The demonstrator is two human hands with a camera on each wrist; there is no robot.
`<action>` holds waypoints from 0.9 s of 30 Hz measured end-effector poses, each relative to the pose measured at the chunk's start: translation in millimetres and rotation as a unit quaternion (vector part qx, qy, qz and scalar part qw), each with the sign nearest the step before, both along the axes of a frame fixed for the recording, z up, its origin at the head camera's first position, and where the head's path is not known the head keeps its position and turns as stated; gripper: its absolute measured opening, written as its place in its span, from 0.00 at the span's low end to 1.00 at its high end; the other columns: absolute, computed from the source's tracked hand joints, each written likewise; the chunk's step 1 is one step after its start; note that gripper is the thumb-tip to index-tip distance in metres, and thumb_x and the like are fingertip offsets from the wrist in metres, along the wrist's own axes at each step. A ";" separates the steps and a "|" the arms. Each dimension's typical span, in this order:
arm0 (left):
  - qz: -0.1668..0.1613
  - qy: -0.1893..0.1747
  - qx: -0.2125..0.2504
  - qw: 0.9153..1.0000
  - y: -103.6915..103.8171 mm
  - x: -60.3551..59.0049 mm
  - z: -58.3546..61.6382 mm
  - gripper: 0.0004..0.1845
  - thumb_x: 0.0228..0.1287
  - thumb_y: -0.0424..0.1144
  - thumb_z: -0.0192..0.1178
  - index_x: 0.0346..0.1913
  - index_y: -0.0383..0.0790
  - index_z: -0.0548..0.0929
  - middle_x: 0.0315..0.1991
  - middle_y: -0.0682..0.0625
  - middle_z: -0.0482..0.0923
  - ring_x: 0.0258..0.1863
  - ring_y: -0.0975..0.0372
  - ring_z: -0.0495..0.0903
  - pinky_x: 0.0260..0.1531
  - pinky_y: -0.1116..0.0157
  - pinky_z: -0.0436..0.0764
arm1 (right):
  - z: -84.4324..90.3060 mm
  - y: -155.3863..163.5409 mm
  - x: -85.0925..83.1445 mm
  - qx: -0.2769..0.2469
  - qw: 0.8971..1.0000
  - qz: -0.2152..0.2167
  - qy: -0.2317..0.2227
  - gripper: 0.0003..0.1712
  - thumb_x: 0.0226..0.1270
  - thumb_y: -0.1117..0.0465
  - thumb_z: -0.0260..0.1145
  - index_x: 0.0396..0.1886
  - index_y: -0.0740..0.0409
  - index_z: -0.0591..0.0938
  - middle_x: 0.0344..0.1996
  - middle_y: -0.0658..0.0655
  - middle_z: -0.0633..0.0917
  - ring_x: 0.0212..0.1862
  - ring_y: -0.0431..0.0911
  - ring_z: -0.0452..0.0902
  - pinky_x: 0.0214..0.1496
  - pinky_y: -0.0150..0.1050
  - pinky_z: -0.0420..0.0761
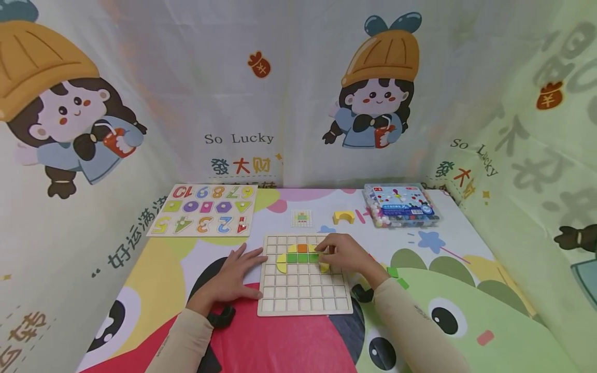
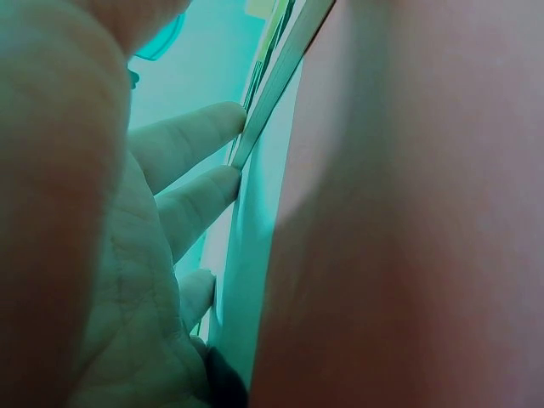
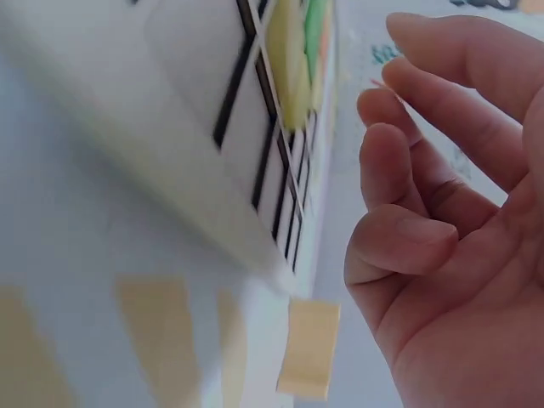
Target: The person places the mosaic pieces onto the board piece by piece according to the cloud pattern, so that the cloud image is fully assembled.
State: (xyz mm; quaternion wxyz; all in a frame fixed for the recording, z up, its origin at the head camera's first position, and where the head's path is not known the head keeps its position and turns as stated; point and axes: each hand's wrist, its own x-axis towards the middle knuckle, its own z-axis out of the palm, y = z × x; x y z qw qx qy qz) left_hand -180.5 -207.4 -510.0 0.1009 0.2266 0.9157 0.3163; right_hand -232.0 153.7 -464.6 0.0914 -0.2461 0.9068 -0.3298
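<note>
Grid board (image 1: 303, 290) lay flat on the surface (image 1: 466, 243), near its front edge, with green, orange and yellow tiles (image 1: 302, 257) set in its upper rows. Left hand (image 1: 235, 277) rested with straight, spread fingers against the board's left edge. Right hand (image 1: 342, 252) had curled fingertips on a yellow piece (image 1: 324, 267) in the grid. Behind lay a number puzzle (image 1: 205, 210), a yellow arch block (image 1: 343, 217) and a bead box (image 1: 401, 205).
</note>
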 end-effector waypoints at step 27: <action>-0.004 0.002 -0.001 1.000 -0.1 -2.1 -0.1 0.53 0.47 0.62 0.78 0.78 0.49 0.73 0.83 0.45 0.61 0.85 0.37 0.41 0.79 0.28 0.43 | -1.8 139.2 53.8 0.032 0.986 -0.163 0.022 0.15 0.67 0.60 0.76 0.52 0.58 0.90 0.40 0.53 0.89 0.37 0.41 0.79 0.36 0.36 0.79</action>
